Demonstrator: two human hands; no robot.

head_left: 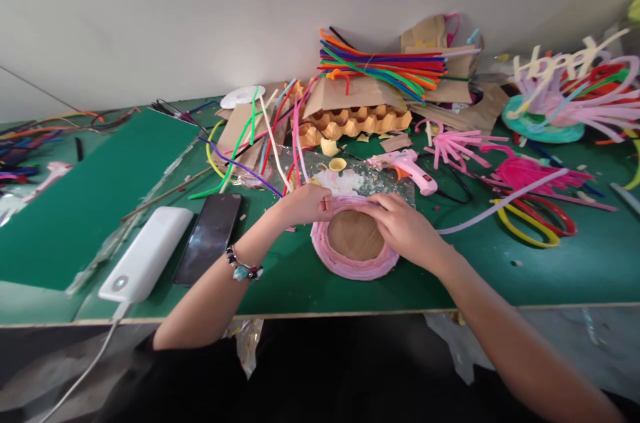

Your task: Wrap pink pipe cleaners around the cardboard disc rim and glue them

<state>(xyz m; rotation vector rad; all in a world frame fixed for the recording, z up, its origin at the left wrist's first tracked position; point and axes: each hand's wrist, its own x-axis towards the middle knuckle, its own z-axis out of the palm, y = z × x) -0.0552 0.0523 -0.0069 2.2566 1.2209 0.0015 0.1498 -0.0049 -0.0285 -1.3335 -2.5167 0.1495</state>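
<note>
A round disc (356, 236) with a brown centre and rings of pink and lilac pipe cleaner lies on the green table near its front edge. At its upper left rim is my left hand (311, 203), fingers curled in; whatever they hold is too small to tell. My right hand (400, 224) rests over the upper right rim, its fingers together and pressing on the pink ring. Just behind the disc, a pink glue gun (407, 168) lies on its side beside a clear plastic sheet with white flakes.
On the left are a white power bank (146, 253) with a cable, a black phone (209, 236) and a green board (100, 203). An orange egg tray (357, 122) and bundled pipe cleaners (383, 66) stand behind. Pink pipe-cleaner shapes (530, 173) lie right.
</note>
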